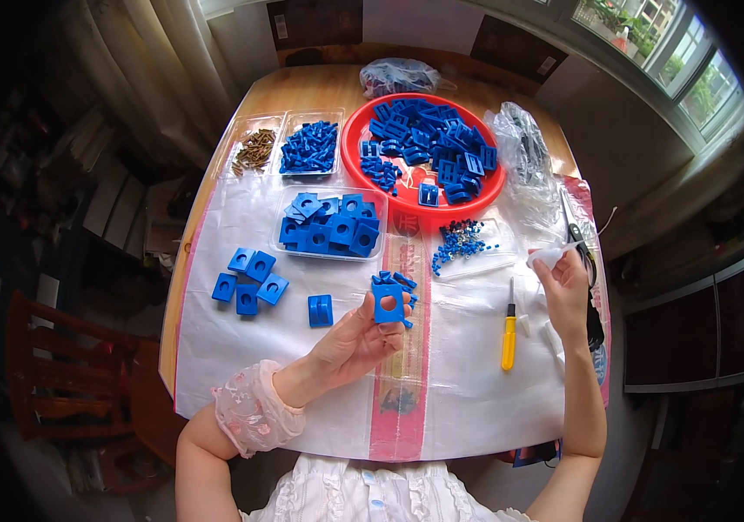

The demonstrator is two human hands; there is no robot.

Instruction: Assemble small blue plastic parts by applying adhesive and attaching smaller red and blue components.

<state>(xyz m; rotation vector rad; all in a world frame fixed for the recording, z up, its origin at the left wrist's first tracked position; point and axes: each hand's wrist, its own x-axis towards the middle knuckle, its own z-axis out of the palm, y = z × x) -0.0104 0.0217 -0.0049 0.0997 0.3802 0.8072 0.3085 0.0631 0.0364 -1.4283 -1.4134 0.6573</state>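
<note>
Between the fingers and thumb of my left hand [356, 341] is a blue square plastic plate [378, 315] with a round hole, tilted up to face me. Small blue plastic pins [403, 280] show just behind it; whether they touch it I cannot tell. Off to the right, my right hand [566, 283] pinches a thin whitish translucent piece [553, 255], its kind unclear. A screwdriver [509, 341] with a yellow handle lies left of that hand. Scissors [574, 228] with dark handles lie just beyond it. One blue ridged block [320, 311] sits left of my left hand.
Loose blue square plates [248, 300] lie at left, near a clear tub [381, 252] of similar ones. Behind stand clear trays of brass-coloured screws [254, 150] and blue pins [309, 148]. A red basin [498, 196] holds blue parts. Tiny blue-and-silver pieces [459, 244] and plastic bags [524, 157] lie rightward.
</note>
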